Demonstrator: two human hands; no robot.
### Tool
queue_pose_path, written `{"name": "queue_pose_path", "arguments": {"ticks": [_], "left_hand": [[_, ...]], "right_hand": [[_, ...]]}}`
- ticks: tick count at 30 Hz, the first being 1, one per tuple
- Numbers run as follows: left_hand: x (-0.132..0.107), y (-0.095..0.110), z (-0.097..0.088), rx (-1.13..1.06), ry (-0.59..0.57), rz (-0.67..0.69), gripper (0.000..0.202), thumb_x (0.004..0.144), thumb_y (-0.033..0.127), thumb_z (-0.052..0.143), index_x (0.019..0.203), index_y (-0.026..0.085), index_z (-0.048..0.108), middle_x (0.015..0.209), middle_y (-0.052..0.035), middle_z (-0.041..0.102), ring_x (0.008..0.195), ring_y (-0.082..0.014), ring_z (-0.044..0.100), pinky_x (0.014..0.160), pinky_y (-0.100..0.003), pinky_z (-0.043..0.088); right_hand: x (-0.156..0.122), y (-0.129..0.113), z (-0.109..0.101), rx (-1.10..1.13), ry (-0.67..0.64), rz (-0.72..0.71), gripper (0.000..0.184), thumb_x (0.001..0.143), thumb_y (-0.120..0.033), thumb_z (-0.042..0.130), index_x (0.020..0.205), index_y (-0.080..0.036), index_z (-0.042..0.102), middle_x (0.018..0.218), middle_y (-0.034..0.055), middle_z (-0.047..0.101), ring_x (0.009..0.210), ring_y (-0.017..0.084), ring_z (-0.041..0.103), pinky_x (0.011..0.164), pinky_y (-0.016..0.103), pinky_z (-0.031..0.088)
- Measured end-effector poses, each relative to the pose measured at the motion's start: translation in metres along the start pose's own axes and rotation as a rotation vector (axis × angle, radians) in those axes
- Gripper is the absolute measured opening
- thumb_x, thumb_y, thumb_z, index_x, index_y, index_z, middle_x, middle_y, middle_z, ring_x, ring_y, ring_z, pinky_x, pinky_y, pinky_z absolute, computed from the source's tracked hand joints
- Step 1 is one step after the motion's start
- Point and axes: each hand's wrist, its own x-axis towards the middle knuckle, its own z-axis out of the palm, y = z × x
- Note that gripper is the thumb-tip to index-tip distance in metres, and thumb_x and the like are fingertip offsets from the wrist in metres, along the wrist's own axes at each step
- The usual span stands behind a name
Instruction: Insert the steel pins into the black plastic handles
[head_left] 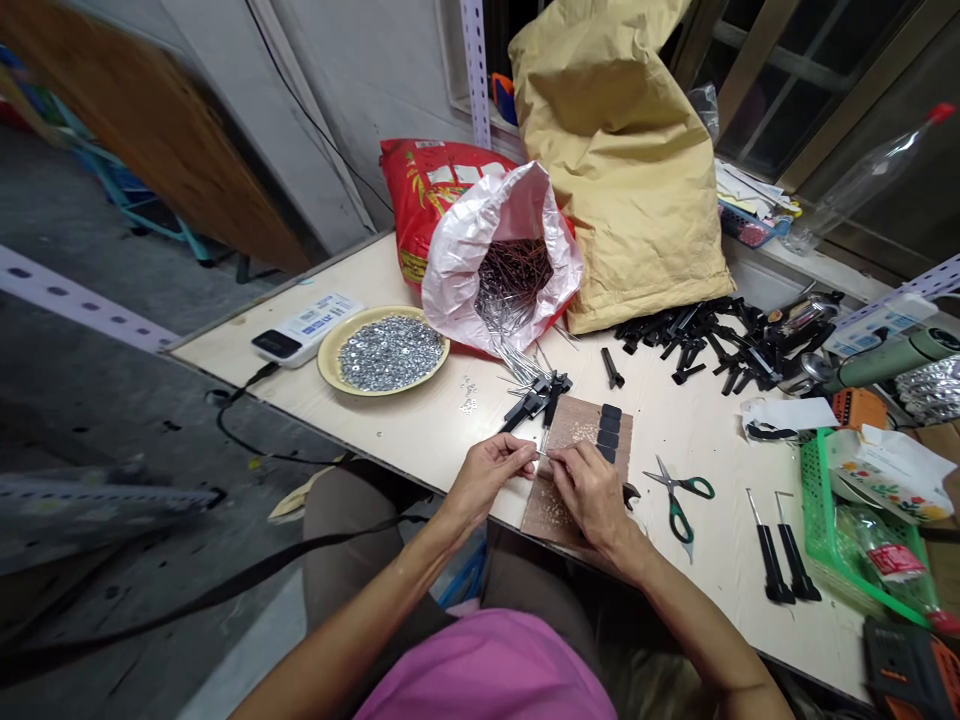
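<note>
My left hand [495,470] and my right hand [589,490] meet at the table's front edge, fingertips pinched close together. Between them shows a short bit of a thin metal rod [541,454]; most of it is hidden by fingers. Under my right hand lies a brown board [574,420] with pale crumbs and several black pads [609,433]. Just beyond my hands, black plastic handles [531,402] are piled with metal rods. An open-ended wrench [631,494] pokes out beside my right hand.
A yellow dish [326,372] of small metal pieces stands left, near a white device [289,340]. Behind are an open red bag [409,200] of rods and a tan sack [622,180]. Rightward lie scissors [681,495], two handled tools [780,560] and a green basket [814,500].
</note>
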Motion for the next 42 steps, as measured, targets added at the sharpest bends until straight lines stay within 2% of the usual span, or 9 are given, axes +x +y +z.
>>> {"name": "queue_pose_path", "arguments": {"ticks": [5, 11, 15, 18, 24, 29, 33, 38, 42], "left_hand": [[0.0042, -0.0032, 0.0000, -0.004, -0.025, -0.074, 0.044, 0.044, 0.041, 0.085, 0.073, 0.012, 0.068, 0.057, 0.0013, 0.066, 0.049, -0.0075, 0.057, 0.057, -0.023, 0.052], [0.0042, -0.0046, 0.0018, 0.055, -0.011, -0.018, 0.038, 0.047, 0.040, 0.083, 0.070, 0.013, 0.068, 0.055, 0.0012, 0.064, 0.051, -0.0099, 0.059, 0.058, -0.025, 0.053], [0.0048, -0.0042, 0.0006, 0.088, -0.013, 0.023, 0.035, 0.050, 0.040, 0.082, 0.068, 0.014, 0.067, 0.054, 0.0018, 0.063, 0.052, -0.0108, 0.059, 0.059, -0.026, 0.054], [0.0062, -0.0049, -0.0016, 0.113, -0.030, 0.025, 0.035, 0.051, 0.040, 0.081, 0.068, 0.014, 0.066, 0.053, 0.0019, 0.063, 0.051, -0.0112, 0.059, 0.059, -0.027, 0.054], [0.0068, -0.0050, -0.0027, 0.150, -0.087, 0.017, 0.033, 0.053, 0.039, 0.080, 0.068, 0.014, 0.066, 0.050, 0.0021, 0.062, 0.048, -0.0110, 0.058, 0.057, -0.027, 0.053], [0.0060, -0.0061, -0.0008, 0.186, -0.064, 0.075, 0.031, 0.055, 0.040, 0.079, 0.067, 0.015, 0.067, 0.052, 0.0004, 0.064, 0.050, -0.0130, 0.060, 0.057, -0.027, 0.053], [0.0054, -0.0062, 0.0006, 0.225, -0.034, 0.107, 0.029, 0.056, 0.039, 0.077, 0.067, 0.015, 0.067, 0.054, 0.0004, 0.064, 0.052, -0.0134, 0.060, 0.058, -0.027, 0.052], [0.0050, -0.0057, 0.0017, 0.249, -0.013, 0.157, 0.023, 0.060, 0.035, 0.075, 0.068, 0.015, 0.068, 0.054, 0.0013, 0.063, 0.053, -0.0128, 0.060, 0.060, -0.026, 0.051], [0.0052, -0.0073, 0.0016, 0.235, -0.011, 0.146, 0.023, 0.060, 0.035, 0.075, 0.069, 0.015, 0.069, 0.055, 0.0011, 0.064, 0.053, -0.0126, 0.060, 0.059, -0.026, 0.052]], "right_hand": [[0.0000, -0.0016, -0.0019, -0.139, 0.049, -0.045, 0.025, 0.095, -0.021, 0.041, 0.081, -0.018, 0.062, 0.072, 0.0049, 0.059, 0.068, 0.017, 0.055, 0.061, 0.028, 0.044], [-0.0012, -0.0024, -0.0014, -0.216, 0.051, -0.041, 0.023, 0.096, -0.021, 0.042, 0.083, -0.020, 0.061, 0.071, 0.0046, 0.060, 0.067, 0.017, 0.054, 0.060, 0.029, 0.041], [-0.0016, -0.0021, 0.0000, -0.239, 0.060, -0.056, 0.026, 0.095, -0.019, 0.042, 0.077, -0.020, 0.060, 0.070, 0.0045, 0.060, 0.066, 0.017, 0.054, 0.059, 0.028, 0.039], [-0.0017, -0.0006, 0.0011, -0.206, 0.031, -0.055, 0.026, 0.096, -0.019, 0.040, 0.080, -0.020, 0.061, 0.072, 0.0046, 0.060, 0.067, 0.016, 0.055, 0.060, 0.028, 0.040], [-0.0034, 0.0029, 0.0007, -0.223, 0.059, -0.094, 0.027, 0.096, -0.022, 0.040, 0.081, -0.019, 0.062, 0.069, 0.0040, 0.060, 0.064, 0.016, 0.055, 0.058, 0.027, 0.041], [-0.0055, 0.0044, 0.0007, -0.085, 0.016, -0.040, 0.027, 0.097, -0.025, 0.038, 0.085, -0.018, 0.061, 0.074, 0.0050, 0.061, 0.067, 0.015, 0.058, 0.061, 0.025, 0.046], [-0.0057, 0.0047, 0.0027, -0.085, -0.018, -0.009, 0.030, 0.097, -0.025, 0.035, 0.082, -0.018, 0.061, 0.073, 0.0052, 0.060, 0.066, 0.015, 0.057, 0.061, 0.026, 0.047], [-0.0038, 0.0039, 0.0033, 0.125, -0.080, 0.112, 0.022, 0.096, -0.026, 0.039, 0.090, -0.019, 0.059, 0.080, 0.0041, 0.059, 0.071, 0.014, 0.059, 0.063, 0.024, 0.050], [-0.0033, 0.0043, 0.0042, 0.043, -0.073, 0.064, 0.028, 0.097, -0.024, 0.035, 0.089, -0.018, 0.060, 0.078, 0.0056, 0.057, 0.072, 0.016, 0.058, 0.064, 0.026, 0.051]]}}
